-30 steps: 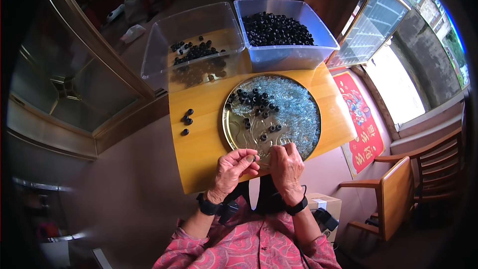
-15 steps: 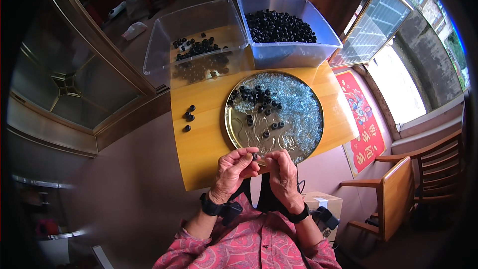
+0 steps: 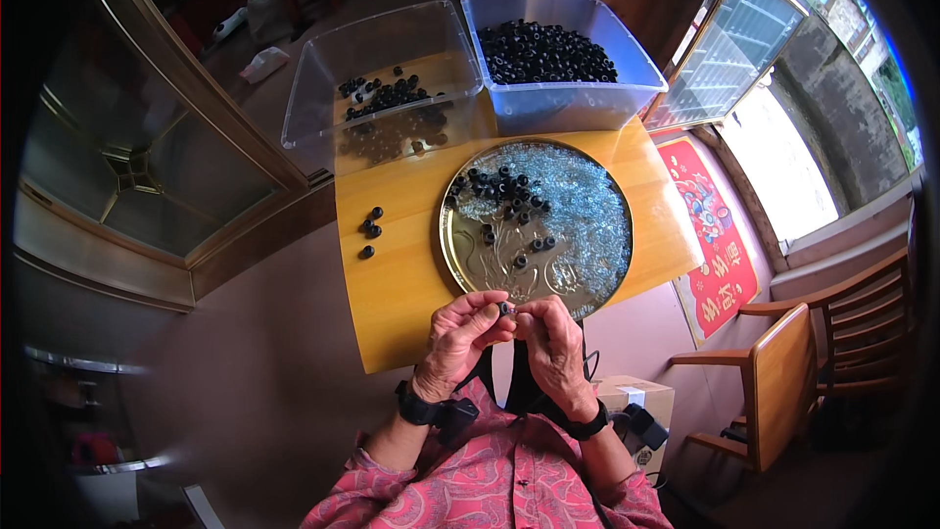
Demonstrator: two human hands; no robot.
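Over the near rim of a round golden tray (image 3: 480, 269), my left hand (image 3: 453, 345) pinches a small round black piece with a hole (image 3: 504, 309) between thumb and fingertips. My right hand (image 3: 555, 345) is closed in a pinch right beside that piece, its fingertips nearly touching it. Whatever it holds is too small to make out. A thick layer of tiny clear-bluish bits (image 3: 592, 211) covers the right and back of the tray. Several similar black pieces (image 3: 511, 186) lie on the tray's left and middle.
Behind the tray stand a clear plastic bin (image 3: 313, 88) with some black pieces and a bluish bin (image 3: 578, 98) heaped with them. Several loose black pieces (image 3: 372, 229) sit on the wooden table (image 3: 377, 333) at left. A wooden chair (image 3: 778, 382) and cardboard box (image 3: 658, 402) are at right.
My right hand has moved slightly left, bringing its fingertips up to the black piece. My left hand keeps its pinch, nearly in place.
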